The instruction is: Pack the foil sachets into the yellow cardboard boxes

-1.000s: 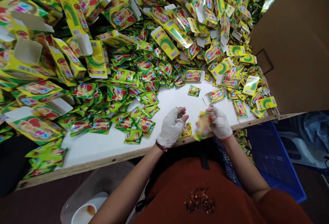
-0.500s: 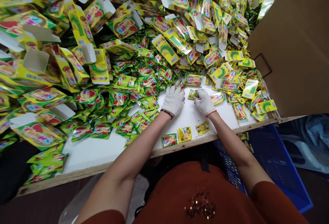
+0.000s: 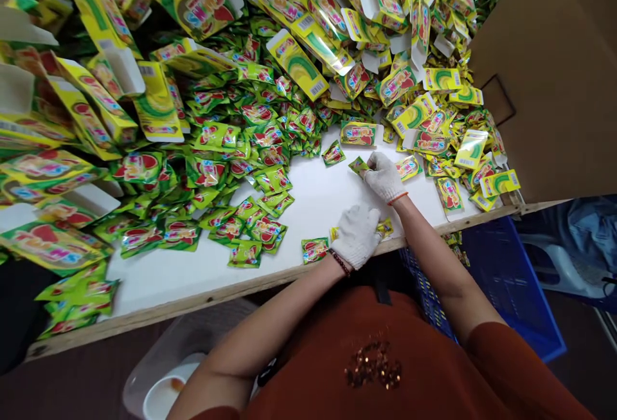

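My right hand (image 3: 385, 177), in a white knit glove, pinches a small green foil packet (image 3: 358, 166) between thumb and fingers just above the white tabletop (image 3: 313, 191). My left hand (image 3: 357, 235), gloved alike, lies low over the table's front edge with its fingers loosely apart. It partly covers two yellow packets; one yellow packet (image 3: 385, 228) shows by its fingertips, and another pokes out at its wrist side. Left of it lies a green packet (image 3: 315, 250) with a red fruit print. A further green packet (image 3: 333, 153) rests beyond my right hand, near a yellow-green box (image 3: 359, 134).
Green packets (image 3: 263, 175) heap up to the left. Open yellow boxes (image 3: 299, 66) are piled at the back and sides. A cardboard sheet (image 3: 544, 85) stands at the right. Below the wooden edge (image 3: 193, 304) sits a blue crate (image 3: 511, 291).
My left hand has moved from beside the green heap back to the packets at the front edge. My right hand has raised its green packet slightly. The view has shifted a little.
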`<state>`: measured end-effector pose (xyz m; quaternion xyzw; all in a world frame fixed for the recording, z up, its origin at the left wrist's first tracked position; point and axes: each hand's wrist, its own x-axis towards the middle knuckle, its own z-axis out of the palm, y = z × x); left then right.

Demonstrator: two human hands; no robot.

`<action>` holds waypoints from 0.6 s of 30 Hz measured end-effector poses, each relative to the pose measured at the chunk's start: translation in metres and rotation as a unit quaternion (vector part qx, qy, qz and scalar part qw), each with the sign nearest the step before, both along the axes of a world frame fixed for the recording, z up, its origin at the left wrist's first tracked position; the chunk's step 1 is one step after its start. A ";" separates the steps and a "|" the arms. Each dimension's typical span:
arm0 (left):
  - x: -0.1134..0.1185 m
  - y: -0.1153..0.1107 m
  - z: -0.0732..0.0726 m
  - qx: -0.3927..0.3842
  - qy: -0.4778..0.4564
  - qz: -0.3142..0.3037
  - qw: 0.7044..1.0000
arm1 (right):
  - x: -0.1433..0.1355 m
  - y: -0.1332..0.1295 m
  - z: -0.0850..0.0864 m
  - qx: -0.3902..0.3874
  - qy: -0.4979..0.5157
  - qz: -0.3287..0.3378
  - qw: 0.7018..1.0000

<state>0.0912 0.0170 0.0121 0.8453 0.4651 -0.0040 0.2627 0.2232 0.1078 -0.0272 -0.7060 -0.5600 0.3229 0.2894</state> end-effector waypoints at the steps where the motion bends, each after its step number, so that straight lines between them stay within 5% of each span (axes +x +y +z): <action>1: 0.000 -0.002 -0.002 -0.026 -0.023 0.020 0.999 | 0.003 -0.004 0.002 0.011 0.039 -0.006 0.999; 3: -0.007 0.000 -0.008 -0.090 -0.112 0.078 0.987 | 0.011 -0.016 0.008 0.011 0.140 -0.004 0.990; 8: -0.042 0.020 -0.016 -0.208 -0.302 0.234 0.900 | 0.029 -0.062 0.025 -0.058 0.298 0.040 0.952; 15: -0.050 0.024 -0.006 -0.310 -0.376 0.265 0.832 | 0.025 -0.087 0.032 -0.115 0.191 0.137 0.965; 18: -0.046 0.022 -0.002 -0.302 -0.381 0.270 0.831 | 0.023 -0.086 0.036 -0.109 0.160 0.154 0.969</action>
